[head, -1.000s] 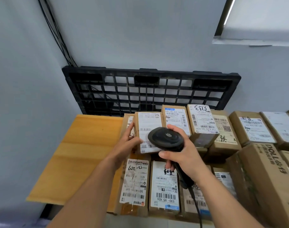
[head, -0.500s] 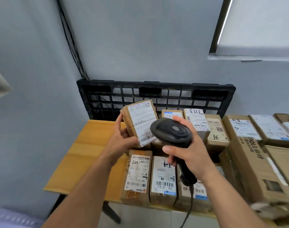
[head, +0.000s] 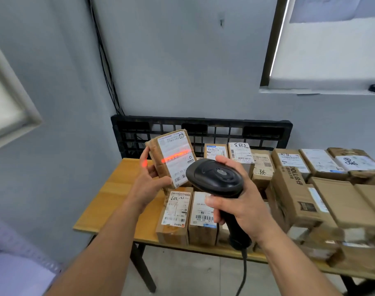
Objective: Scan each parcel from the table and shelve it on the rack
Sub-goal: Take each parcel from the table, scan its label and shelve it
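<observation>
Well, the left hand (head: 149,182) has its fingers (head: 144,155) curled round a parcel (head: 173,159), held up above the tabletop (head: 116,189). The right hand (head: 240,210) grips a black scanner (head: 216,178), whose red line (head: 176,156) crosses the parcel's label (head: 178,167). More boxes (head: 176,212) crowd the tabletop beyond.

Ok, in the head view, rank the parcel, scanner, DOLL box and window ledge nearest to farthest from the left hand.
1. Parcel, gripped by the left hand.
2. Scanner, just right, in the right hand.
3. DOLL box, on the table's right.
4. Window ledge, upper right wall.
</observation>
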`<action>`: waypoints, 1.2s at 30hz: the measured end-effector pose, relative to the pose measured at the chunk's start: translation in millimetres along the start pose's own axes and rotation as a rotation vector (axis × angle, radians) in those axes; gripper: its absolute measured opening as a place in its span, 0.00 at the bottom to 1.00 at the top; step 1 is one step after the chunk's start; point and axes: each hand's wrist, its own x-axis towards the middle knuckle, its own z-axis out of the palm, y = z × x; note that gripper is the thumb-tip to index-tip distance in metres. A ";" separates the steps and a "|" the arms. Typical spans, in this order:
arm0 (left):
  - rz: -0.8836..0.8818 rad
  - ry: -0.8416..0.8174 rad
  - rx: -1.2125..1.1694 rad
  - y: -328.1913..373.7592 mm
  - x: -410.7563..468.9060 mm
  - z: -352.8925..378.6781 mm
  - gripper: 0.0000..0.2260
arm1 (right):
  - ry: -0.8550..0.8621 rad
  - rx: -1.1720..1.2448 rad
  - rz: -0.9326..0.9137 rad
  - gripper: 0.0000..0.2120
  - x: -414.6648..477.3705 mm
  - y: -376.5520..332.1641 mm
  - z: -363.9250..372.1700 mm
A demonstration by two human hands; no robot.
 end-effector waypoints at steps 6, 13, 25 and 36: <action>-0.010 0.049 -0.001 10.3 -47.9 -6.7 0.48 | -0.054 0.004 -0.025 0.36 -33.6 -7.5 7.9; 0.005 0.164 0.014 12.4 -101.1 -28.0 0.48 | -0.095 0.022 -0.033 0.38 -61.4 -6.2 29.3; 0.018 0.317 0.039 12.1 -163.9 -103.7 0.48 | -0.240 0.001 0.010 0.38 -91.0 -10.3 95.9; 0.069 0.392 0.022 17.0 -245.6 -196.8 0.49 | -0.256 -0.022 -0.054 0.39 -124.3 -21.9 198.6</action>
